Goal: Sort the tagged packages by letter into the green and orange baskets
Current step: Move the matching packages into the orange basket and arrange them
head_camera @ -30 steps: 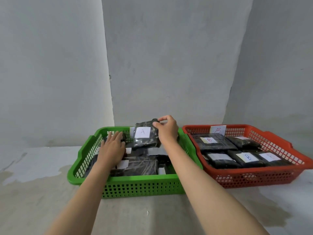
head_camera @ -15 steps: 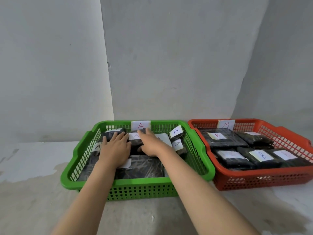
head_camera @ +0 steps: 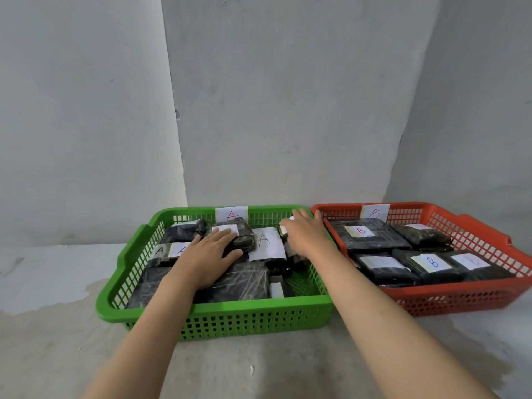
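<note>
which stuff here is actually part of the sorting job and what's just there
Part of the job: green basket, orange basket, A-tagged packages, B-tagged packages, left hand, right hand.

Just there: grey wall, stained concrete floor.

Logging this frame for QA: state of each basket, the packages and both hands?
green basket: upright on the floor, holds black packages tagged A, A card on its back wall
orange basket: upright, beside the green one, holds black packages tagged B
left hand: flat, fingers straight, pressing on a package in the green basket
right hand: on packages by the green basket's right wall; grip hidden
</note>
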